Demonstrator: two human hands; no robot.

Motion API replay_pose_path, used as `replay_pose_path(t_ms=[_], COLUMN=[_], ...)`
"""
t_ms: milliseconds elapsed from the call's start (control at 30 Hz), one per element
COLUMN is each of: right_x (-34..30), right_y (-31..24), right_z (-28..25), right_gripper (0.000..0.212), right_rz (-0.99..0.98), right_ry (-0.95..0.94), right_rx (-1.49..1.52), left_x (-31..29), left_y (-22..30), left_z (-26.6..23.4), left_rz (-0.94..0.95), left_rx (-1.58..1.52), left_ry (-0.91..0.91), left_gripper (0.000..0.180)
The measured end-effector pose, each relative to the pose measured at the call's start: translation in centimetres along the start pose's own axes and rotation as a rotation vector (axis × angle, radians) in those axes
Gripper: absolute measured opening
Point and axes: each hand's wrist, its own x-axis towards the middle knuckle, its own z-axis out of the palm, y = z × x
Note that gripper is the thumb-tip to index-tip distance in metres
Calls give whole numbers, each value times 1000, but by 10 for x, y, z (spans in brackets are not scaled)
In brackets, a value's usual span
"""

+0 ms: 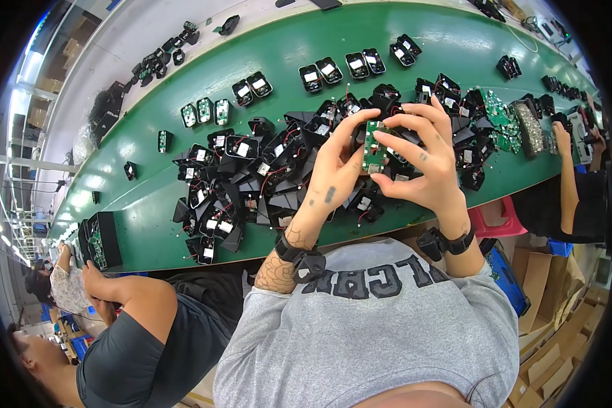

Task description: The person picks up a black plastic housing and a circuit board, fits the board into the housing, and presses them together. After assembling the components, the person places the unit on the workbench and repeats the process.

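Note:
Between my two hands, above the green bench, is a small green circuit board [372,151]. My left hand [338,160] grips its left side, thumb and index finger bent around that edge. On the other side, my right hand [425,160] has its fingertips on the board's right edge and face, with its thumb by the lower end. Whether a black housing sits under the board, I cannot tell. Beneath and around my hands spreads a heap of black plastic housings [241,147], many with white-labelled parts and thin red wires.
Several paired housings [319,73] stand along the bench [272,58]. Loose green boards [502,122] and a tray of small metal parts [528,128] lie to the right. A co-worker [143,319] sits at left by a black box [102,239]; another person's arm [566,170] reaches in at right.

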Motion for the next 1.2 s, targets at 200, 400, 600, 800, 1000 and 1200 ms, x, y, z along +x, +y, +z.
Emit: replay_pose_path(t_ms=[200, 400, 600, 800, 1000, 1200], right_x=[2, 6, 6, -1, -8, -10], right_y=[-6, -16, -16, -15, -24, -18], right_z=[0, -7, -12, -10, 6, 12], right_gripper=[45, 48, 47, 49, 52, 55], right_rz=[6, 23, 81, 65, 659, 803], right_ry=[-27, -138, -242, -217, -30, -37], right_rx=[0, -4, 100, 267, 1052, 1250], left_x=[-2, -12, -15, -21, -21, -23], left_y=[2, 8, 8, 16, 18, 17], left_z=[-3, -2, -2, -1, 3, 8], left_rz=[-123, -84, -54, 20, 75, 112], left_rx=[-759, -397, -389, -336, -199, -127], left_ry=[-137, -146, -190, -230, -219, -234], left_gripper=[65, 76, 79, 82, 80, 79])
